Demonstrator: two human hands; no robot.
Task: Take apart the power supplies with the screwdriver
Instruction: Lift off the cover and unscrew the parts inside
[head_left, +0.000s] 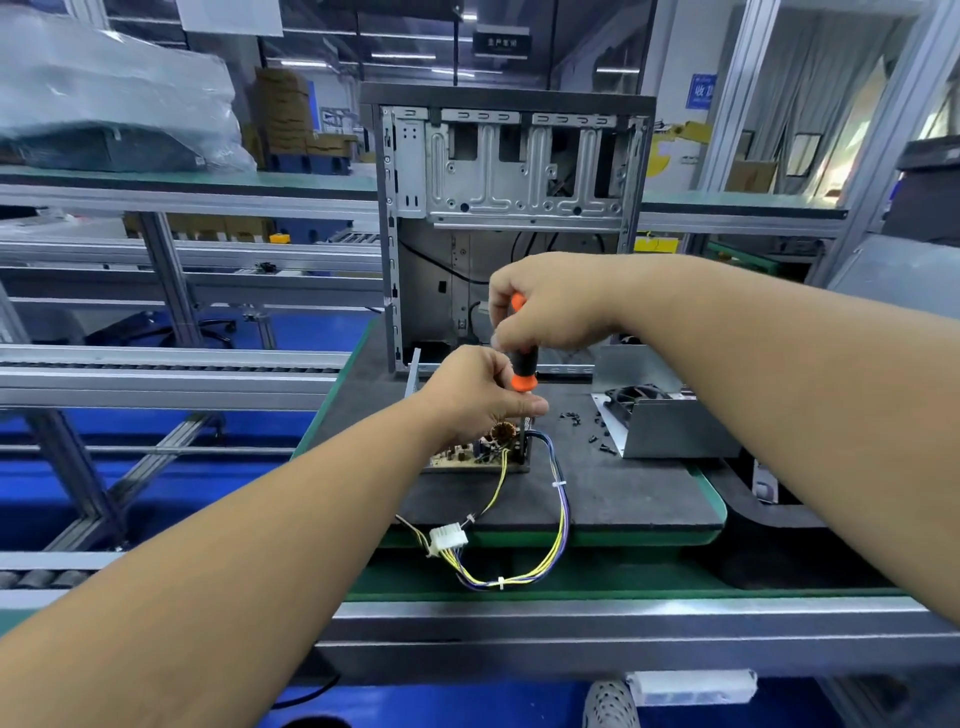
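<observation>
While the screwdriver (523, 366) is held upright over the power supply board (480, 453), its orange-and-black handle is wrapped at the top by the curled fingers of the right hand (550, 304), and the metal shaft lower down is pinched by the fingertips of the left hand (480, 392). The board is sat on the dark mat (623, 488) near its front-left part, with a copper coil (503, 431) showing just under the left hand (the tip of the driver is hidden behind the fingers and components, so the exact screw can't be made out). A bundle of yellow, purple and blue wires (561, 519) is trailed off the board over the mat's front edge, ending in a white connector (448, 536). Just right of the board, loose black screws (597, 439) are scattered on the mat, and beside them a grey metal housing with a fan (660, 421) is parked. Behind the hands an open computer case (511, 218) is stood upright, blocking the view further back. Roller conveyor rails (171, 364) are seen off to the left.
</observation>
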